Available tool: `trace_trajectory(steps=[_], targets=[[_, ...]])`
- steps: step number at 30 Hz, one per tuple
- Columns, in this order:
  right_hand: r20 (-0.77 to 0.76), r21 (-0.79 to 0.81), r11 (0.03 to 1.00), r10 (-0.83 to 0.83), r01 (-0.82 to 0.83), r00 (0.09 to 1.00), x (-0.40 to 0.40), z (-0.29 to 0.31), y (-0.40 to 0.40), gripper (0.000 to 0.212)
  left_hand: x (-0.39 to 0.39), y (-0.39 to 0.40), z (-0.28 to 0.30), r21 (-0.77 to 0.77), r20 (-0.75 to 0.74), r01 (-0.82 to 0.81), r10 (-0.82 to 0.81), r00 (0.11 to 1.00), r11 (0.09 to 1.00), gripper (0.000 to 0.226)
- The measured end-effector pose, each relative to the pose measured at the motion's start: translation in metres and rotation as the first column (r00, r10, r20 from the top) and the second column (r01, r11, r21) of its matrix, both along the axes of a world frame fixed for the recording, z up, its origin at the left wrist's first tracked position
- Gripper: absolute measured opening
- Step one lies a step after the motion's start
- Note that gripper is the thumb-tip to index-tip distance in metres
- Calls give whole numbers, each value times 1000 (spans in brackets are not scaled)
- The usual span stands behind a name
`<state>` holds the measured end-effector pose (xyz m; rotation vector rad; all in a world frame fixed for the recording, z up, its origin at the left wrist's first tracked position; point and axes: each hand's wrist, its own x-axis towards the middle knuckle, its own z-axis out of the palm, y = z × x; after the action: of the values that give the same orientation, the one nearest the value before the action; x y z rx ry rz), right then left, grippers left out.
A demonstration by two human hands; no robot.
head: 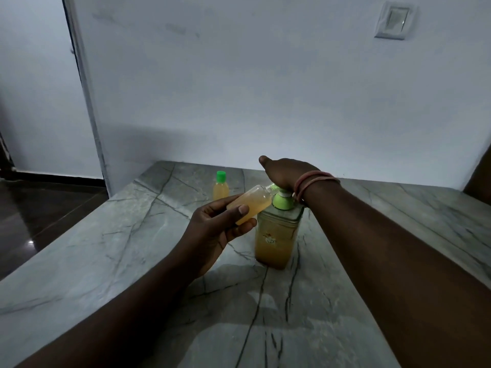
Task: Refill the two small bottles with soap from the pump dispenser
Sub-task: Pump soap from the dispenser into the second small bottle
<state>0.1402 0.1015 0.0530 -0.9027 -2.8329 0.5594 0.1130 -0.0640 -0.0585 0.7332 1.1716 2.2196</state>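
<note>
The grey veined marble counter (111, 261) runs back to a pale wall; its left edge falls away to a dark floor, and broad bare stone lies in front of and to both sides of the bottles. The square clear pump dispenser with a green pump head and amber soap (276, 235) stands upright near the counter's middle. The right hand (285, 173) rests palm-down on top of the pump head, its fingers hidden on the far side, so I cannot tell how they lie; thin bangles (310, 183) circle its wrist. The left hand (218, 229) grips a small uncapped clear bottle of amber liquid (249, 204), tilted with its mouth up against the pump spout, thumb and fingers curled round its lower half. A second small bottle with a green cap (220, 187) stands upright behind, near the wall, apart from both hands. A wall switch plate (395, 20) sits high on the right.
</note>
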Motion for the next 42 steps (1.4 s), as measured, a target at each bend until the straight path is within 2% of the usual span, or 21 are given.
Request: trace_trajectory(steps=[6, 10, 16, 21, 25, 31, 36, 39, 42], targets=[[32, -7, 1000, -16, 16, 999, 4, 14, -2, 72, 2, -1, 1, 18, 25, 18, -18, 1000, 1000, 38], [-38, 11, 1000, 2, -1, 999, -5, 0, 3, 69, -1, 0, 0, 16, 9, 24, -24, 1000, 1000, 36], [-12, -9, 1000, -2, 1, 1000, -1, -2, 4, 65, 0, 0, -1, 22, 5, 27, -28, 1000, 999, 31], [19, 41, 999, -2, 1, 1000, 1, 10, -2, 71, 3, -3, 1, 26, 13, 29, -29, 999, 999, 32], [-14, 95, 995, 6, -5, 1000, -4, 6, 1, 69, 2, -1, 1, 21, 14, 31, -32, 999, 999, 31], [-41, 22, 1000, -3, 4, 999, -4, -7, 10, 66, 3, 0, 1, 24, 20, 24, -24, 1000, 999, 32], [-27, 52, 998, -20, 21, 999, -3, -1, 7, 70, 7, -3, 3, 27, 28, 23, -23, 999, 999, 30], [-96, 141, 988, -45, 58, 994, -6, 4, 9, 70, 7, -3, 4, 36, 28, 34, -35, 999, 999, 28], [-134, 64, 997, -43, 52, 990, -10, -5, 13, 61, 4, -2, 4, 35, 15, 37, -37, 999, 999, 31]])
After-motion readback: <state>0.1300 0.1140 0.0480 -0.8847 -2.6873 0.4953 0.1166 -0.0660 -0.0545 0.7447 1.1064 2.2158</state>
